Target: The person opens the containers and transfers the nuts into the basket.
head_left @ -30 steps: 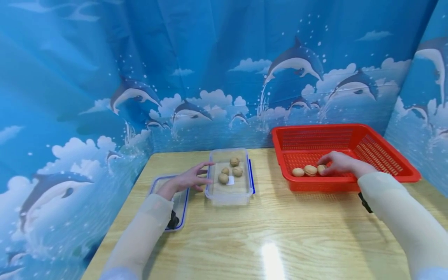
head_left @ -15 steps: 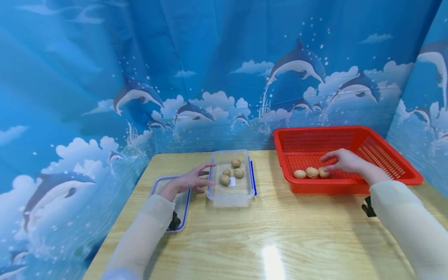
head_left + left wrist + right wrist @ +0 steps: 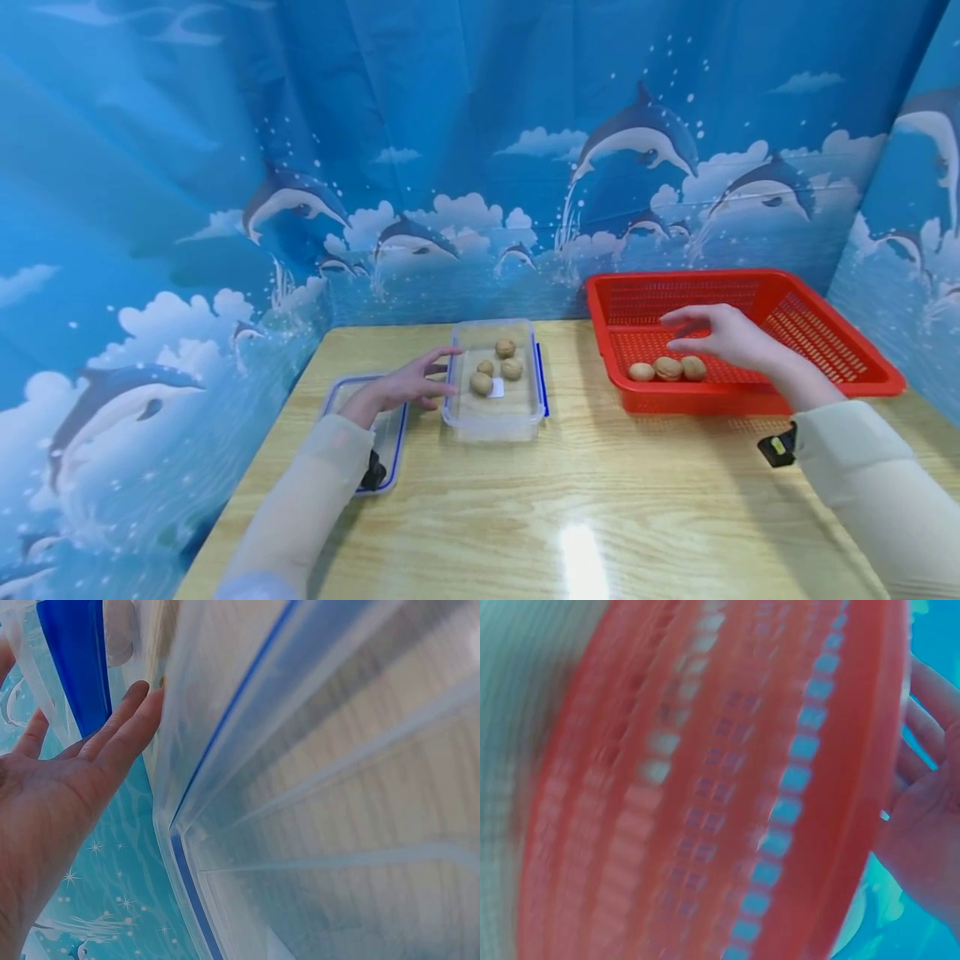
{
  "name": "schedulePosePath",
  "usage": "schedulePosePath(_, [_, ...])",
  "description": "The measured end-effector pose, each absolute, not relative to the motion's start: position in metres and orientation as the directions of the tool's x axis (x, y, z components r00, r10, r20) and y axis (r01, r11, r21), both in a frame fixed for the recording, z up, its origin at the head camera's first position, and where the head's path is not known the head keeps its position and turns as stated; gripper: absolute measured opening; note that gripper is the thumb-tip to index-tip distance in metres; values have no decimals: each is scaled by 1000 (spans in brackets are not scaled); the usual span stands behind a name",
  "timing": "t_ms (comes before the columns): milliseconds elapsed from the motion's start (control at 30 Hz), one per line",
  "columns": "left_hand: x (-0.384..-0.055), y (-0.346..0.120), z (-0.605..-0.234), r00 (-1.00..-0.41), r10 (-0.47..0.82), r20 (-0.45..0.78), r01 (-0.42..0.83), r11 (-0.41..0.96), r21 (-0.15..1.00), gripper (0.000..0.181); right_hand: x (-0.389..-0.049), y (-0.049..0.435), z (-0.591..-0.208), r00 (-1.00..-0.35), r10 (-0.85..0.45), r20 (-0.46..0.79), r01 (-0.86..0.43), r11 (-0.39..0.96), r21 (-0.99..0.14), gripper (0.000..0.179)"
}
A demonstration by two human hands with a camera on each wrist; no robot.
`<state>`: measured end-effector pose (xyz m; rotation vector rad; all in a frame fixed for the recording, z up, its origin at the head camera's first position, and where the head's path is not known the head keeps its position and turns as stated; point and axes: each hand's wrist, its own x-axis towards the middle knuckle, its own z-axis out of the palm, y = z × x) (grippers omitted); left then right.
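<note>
Right hand (image 3: pixel 723 335), empty, thumb and fingers apart, hung over red perforated plastic basket (image 3: pixel 750 401). Three round tan walnuts (image 3: pixel 668 368) lay below and nearside, row running left-right. Left hand (image 3: pixel 410 384), fingers spread, was farther off, beside clear rectangular plastic box (image 3: pixel 491 423).

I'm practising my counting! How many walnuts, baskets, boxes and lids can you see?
Walnuts: 7 (3 in the basket, 4 in the box)
Red basket: 1
Clear box: 1
Blue-edged lid: 1
Total: 10
</note>
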<state>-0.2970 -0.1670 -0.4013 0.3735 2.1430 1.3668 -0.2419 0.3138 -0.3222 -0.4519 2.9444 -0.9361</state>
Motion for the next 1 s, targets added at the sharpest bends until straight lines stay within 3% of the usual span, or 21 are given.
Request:
schedulePosePath(400, [-295, -166, -397, -798, 517, -310, -64, 439, 896, 69, -242, 255, -311, -921, -363, 142, -366, 681, -635, 44])
schedulePosePath(1000, [-296, -167, -398, -800, 514, -309, -64, 439, 896, 69, -265, 178, -327, -862, -494, 111, -398, 527, -750, 42])
